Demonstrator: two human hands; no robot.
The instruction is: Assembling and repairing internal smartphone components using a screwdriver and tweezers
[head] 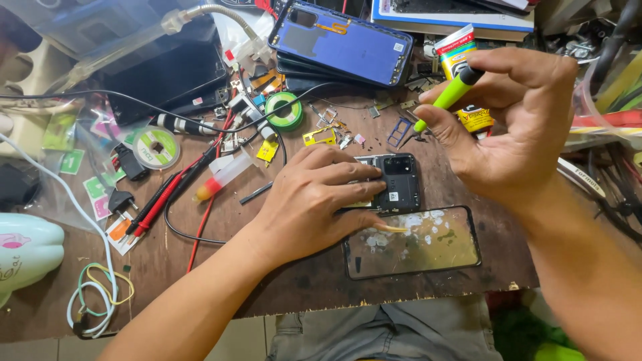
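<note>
Dark worn wood is what we see under everything here, a cluttered surface [281, 294] strewn with small parts. Our left hand [314, 200] lies flat with fingers spread, pressing down on an opened black phone body [394, 182] near the middle; it grips nothing, it only pins the phone in place. Just below and touching that body lies a detached screen panel [412, 242], its back smeared with pale glue patches. Our right hand [515, 127] is raised above the phone, fingers pinched around a lime-green screwdriver [447, 97] with a black cap, its tip slanting down toward the left.

Behind that tool stands a small yellow glue tube box [456, 57] with a red band at its top, partly hidden by our fingers. Farther back rests a stack of phone covers, the top blue back cover [344, 43] lying inside up. To the left we spot a green solder spool [283, 111], a round flat reel with a green label [156, 148], and red and black probes [167, 194].
</note>
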